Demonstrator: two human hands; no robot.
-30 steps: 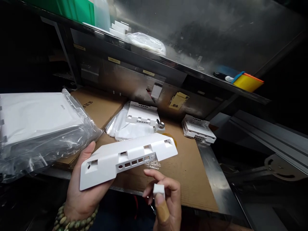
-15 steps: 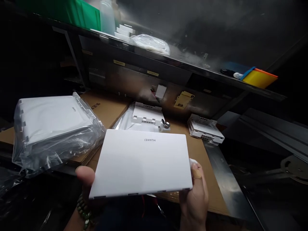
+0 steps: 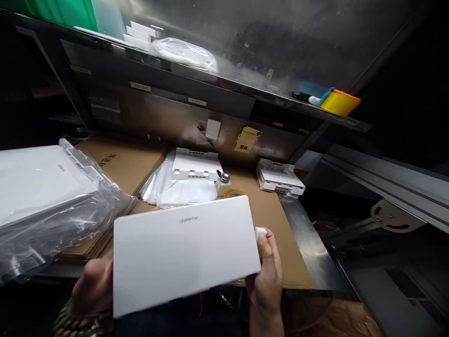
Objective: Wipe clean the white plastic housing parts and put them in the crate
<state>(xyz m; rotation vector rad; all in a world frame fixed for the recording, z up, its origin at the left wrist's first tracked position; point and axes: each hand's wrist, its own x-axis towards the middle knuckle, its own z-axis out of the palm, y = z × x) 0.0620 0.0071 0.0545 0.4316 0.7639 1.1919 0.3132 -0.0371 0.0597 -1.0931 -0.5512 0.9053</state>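
Note:
A flat white cover (image 3: 185,257) with HUAWEI lettering, upside down to me, is held tilted in front of me. My left hand (image 3: 93,276) grips its left edge, the fingers partly hidden behind it; a bead bracelet circles that wrist. My right hand (image 3: 268,269) is closed at the cover's right edge, a small white wad of cloth (image 3: 260,232) pinched in its fingers. Tape wraps the right thumb. Just beyond the cover stand a small pump bottle (image 3: 223,185) with a metal top and a roll of yellow tape (image 3: 234,193), partly hidden.
White plastic housings (image 3: 196,164) rest on clear plastic bags (image 3: 178,191), with more stacked housings (image 3: 280,178) at right. Bagged white covers (image 3: 38,178) lie at left on stacked cardboard (image 3: 122,159). Overhead runs a metal shelf (image 3: 242,89) carrying a yellow box (image 3: 338,103).
The cover has tilted, its right end now higher, and both hands have shifted left in view. The whole scene has slid left, uncovering the tape roll.

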